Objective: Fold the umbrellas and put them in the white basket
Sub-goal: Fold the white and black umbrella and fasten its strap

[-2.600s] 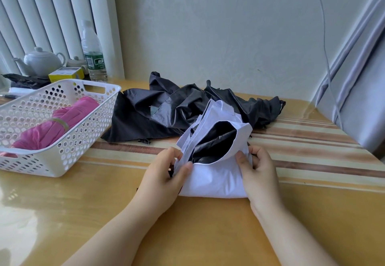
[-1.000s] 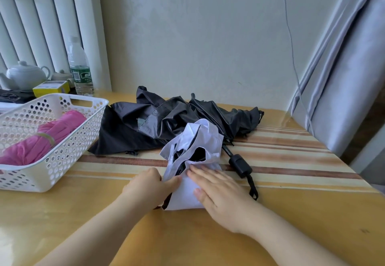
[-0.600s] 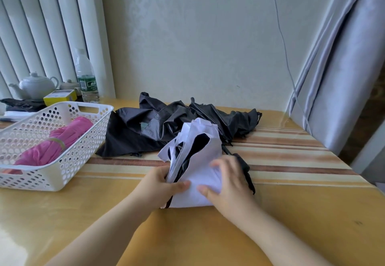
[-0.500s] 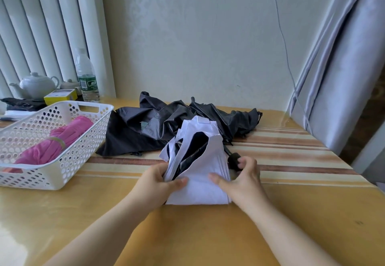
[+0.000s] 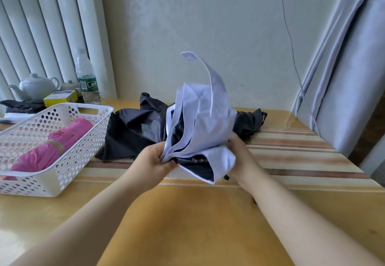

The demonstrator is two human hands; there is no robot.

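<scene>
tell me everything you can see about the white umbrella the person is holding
The white umbrella is a thin pale fabric canopy with a dark lining, loosely gathered in pleats but not yet wrapped. It is lifted off the table, tilted up, with a closing strap curling above it. The left hand pinches the folds at its lower left; the right hand grips its right side. The black umbrella lies behind it.

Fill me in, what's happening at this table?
A person is folding umbrellas. Both hands, left hand and right hand, grip a white umbrella lifted off the table, its strap sticking up loose. A pink umbrella already lies in the white basket. A black umbrella lies unfolded behind.
</scene>
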